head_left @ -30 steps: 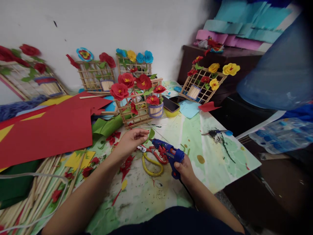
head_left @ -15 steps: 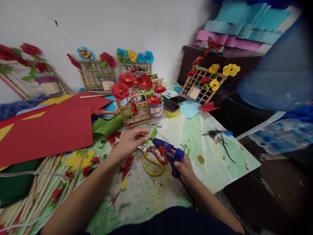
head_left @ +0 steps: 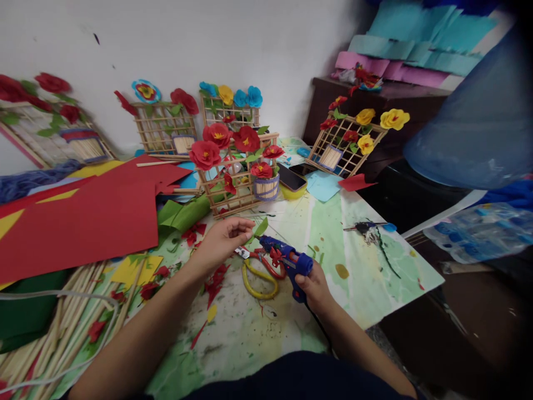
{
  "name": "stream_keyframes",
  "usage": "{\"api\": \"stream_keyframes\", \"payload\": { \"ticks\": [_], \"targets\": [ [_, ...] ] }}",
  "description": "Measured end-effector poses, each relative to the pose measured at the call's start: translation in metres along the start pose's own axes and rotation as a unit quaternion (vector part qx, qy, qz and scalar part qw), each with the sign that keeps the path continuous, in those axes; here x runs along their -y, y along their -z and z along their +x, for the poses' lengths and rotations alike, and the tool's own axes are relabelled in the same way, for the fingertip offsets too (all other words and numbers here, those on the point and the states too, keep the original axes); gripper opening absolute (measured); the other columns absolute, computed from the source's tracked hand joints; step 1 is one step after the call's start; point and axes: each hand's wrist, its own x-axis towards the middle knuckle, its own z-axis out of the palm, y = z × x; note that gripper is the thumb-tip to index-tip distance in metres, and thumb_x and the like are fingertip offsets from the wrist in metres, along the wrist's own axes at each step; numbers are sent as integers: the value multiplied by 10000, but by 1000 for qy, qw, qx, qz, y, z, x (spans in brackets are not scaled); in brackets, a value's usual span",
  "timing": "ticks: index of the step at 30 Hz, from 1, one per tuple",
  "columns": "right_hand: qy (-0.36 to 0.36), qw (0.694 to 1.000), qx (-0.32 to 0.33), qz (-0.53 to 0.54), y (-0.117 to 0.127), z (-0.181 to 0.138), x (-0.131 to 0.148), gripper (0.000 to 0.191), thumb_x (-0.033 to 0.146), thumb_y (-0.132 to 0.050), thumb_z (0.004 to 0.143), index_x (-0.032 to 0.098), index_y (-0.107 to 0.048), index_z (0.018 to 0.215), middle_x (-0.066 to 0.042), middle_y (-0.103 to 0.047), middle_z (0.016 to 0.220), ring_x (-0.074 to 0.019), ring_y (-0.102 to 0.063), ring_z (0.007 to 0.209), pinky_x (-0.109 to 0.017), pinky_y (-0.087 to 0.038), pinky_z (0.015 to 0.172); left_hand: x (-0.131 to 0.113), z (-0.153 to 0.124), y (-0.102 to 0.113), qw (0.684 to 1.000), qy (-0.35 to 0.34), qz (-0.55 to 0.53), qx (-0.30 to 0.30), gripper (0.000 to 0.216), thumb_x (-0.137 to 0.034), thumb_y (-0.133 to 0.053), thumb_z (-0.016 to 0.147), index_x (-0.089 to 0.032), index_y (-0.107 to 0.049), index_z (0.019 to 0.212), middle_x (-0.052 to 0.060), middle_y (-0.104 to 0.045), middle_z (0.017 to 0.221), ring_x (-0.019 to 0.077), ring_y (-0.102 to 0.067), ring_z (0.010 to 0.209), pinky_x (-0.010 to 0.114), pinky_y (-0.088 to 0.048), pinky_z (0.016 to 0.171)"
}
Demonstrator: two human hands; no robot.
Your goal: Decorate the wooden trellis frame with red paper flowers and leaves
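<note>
My left hand [head_left: 228,239] pinches a small green paper leaf [head_left: 261,228] between thumb and fingers. Wrapped around the handle of a blue hot glue gun [head_left: 287,258] is my right hand [head_left: 315,286]. The gun's nozzle points left, right beside the base of the leaf; whether they touch I cannot tell. Under the gun lie scissors with yellow handles [head_left: 260,283] and a red-handled cutting tool [head_left: 266,261]. Just behind my hands stands a stick trellis [head_left: 233,194] with red paper flowers [head_left: 246,139] and a small stick pot [head_left: 266,188].
Red paper sheets [head_left: 91,222] and loose wooden sticks [head_left: 75,311] cover the left. More flower trellises [head_left: 164,133] lean against the wall, and another trellis [head_left: 345,150] stands at the back right. A phone [head_left: 291,178] rests on a yellow container [head_left: 295,193]. Scraps lie about the table [head_left: 366,289].
</note>
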Motion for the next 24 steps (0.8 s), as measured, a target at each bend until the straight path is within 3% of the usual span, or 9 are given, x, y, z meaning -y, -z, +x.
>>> {"api": "stream_keyframes", "payload": {
  "ticks": [9, 24],
  "targets": [
    [-8, 1000, -17, -12, 1, -1, -4, 442, 607, -714, 627, 204, -669, 804, -28, -581, 695, -164, -525, 643, -282, -490, 609, 1, 0, 0, 1000, -3, -1, 1, 397, -405, -726, 670, -143, -664, 961, 88, -699, 909, 199, -640, 800, 314, -493, 720],
    [-9, 1000, 5, -22, 1, 0, -3, 437, 618, -702, 635, 199, -622, 729, -8, -533, 646, -151, -500, 600, -288, -479, 607, 1, 1, 0, 1000, -6, -4, 0, 383, -397, -727, 666, -140, -665, 944, 84, -695, 895, 192, -635, 787, 311, -489, 718]
  ]
}}
